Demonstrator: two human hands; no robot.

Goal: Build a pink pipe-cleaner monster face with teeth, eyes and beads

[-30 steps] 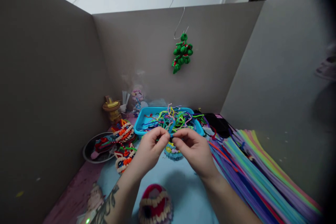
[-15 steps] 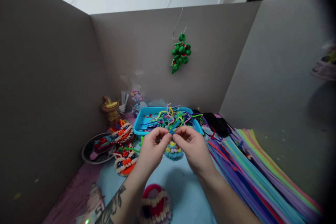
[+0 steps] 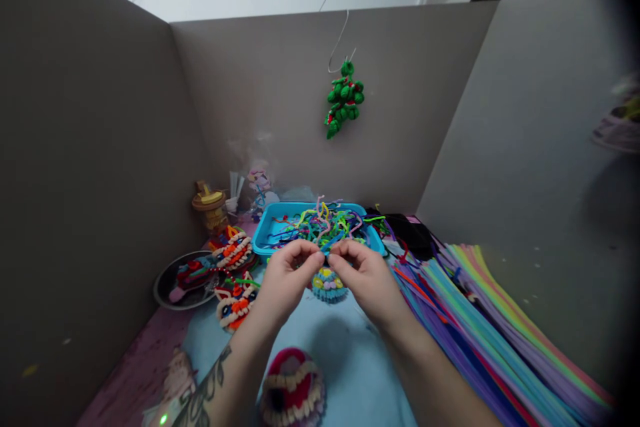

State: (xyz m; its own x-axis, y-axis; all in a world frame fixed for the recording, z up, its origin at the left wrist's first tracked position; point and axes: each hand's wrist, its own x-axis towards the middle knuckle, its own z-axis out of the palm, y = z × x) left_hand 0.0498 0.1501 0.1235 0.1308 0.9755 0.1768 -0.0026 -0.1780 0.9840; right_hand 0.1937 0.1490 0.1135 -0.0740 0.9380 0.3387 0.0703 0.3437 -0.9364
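My left hand (image 3: 285, 280) and my right hand (image 3: 367, 277) meet fingertip to fingertip above the light blue mat (image 3: 345, 360). Both pinch a short blue pipe cleaner piece (image 3: 333, 242), which sticks up between them. Just beneath the fingers sits a small blue, yellow and pink pipe cleaner figure (image 3: 329, 285) on the mat. Right behind the hands stands a blue tray (image 3: 270, 227) full of tangled coloured pipe cleaner scraps.
Long pipe cleaners in many colours (image 3: 480, 320) lie fanned out at the right. A red and white fuzzy figure (image 3: 293, 390) sits near me. Orange and white figures (image 3: 233, 300) and a dark dish (image 3: 167, 287) lie at the left. Grey cardboard walls enclose the desk; a green ornament (image 3: 344, 99) hangs at the back.
Both hands have shifted slightly away from me toward the tray, still pinched together on the blue piece. The view has tilted a little.
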